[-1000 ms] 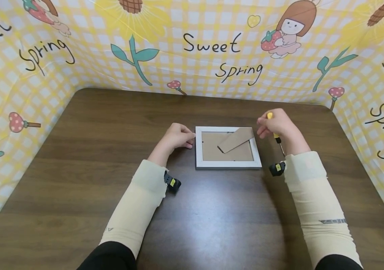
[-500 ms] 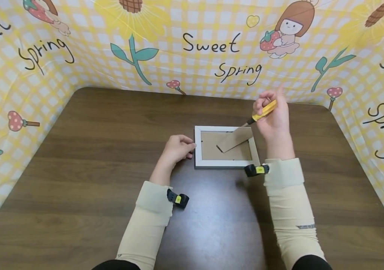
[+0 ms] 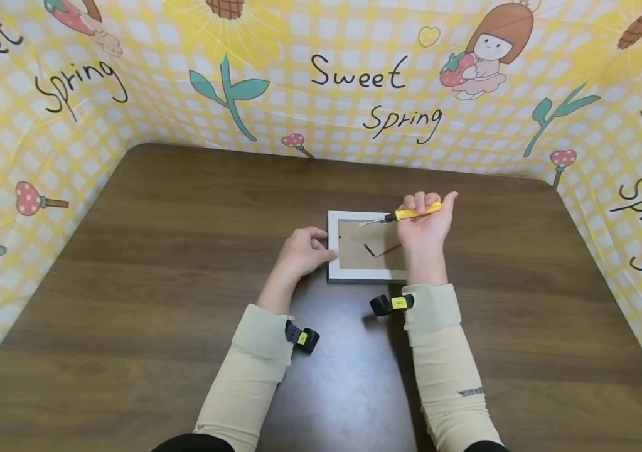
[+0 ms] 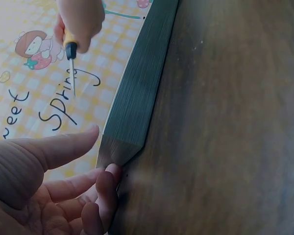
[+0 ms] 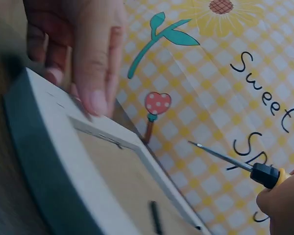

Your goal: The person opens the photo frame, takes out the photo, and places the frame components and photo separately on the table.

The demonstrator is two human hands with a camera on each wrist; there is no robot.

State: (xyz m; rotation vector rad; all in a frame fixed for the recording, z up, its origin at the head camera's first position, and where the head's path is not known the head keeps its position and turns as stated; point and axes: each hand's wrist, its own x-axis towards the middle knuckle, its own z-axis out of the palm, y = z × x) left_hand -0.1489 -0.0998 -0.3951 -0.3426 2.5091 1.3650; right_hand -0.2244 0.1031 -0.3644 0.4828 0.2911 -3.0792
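A white-bordered picture frame (image 3: 368, 274) lies face down on the table, its brown backing board (image 3: 354, 251) and folding stand upward. My left hand (image 3: 304, 253) holds the frame's left side, with the thumb on the white border and the fingers against the outer edge. In my right hand (image 3: 425, 235) is a small screwdriver (image 3: 411, 213) with a yellow and black handle, gripped in curled fingers. Its thin metal shaft points left above the frame's far border, and in the right wrist view the tip stands apart from the frame. My right hand hides the frame's right side.
The brown wooden table (image 3: 157, 282) surrounds the frame. A yellow checked cloth (image 3: 275, 119) with printed flowers and lettering walls off the back and both sides. Small dark metal tabs (image 5: 118, 145) stick out along the frame's inner edge.
The right hand has come left over the frame, and the screwdriver has swung from pointing down beside the forearm to pointing left. The left hand's thumb has moved onto the frame's border.
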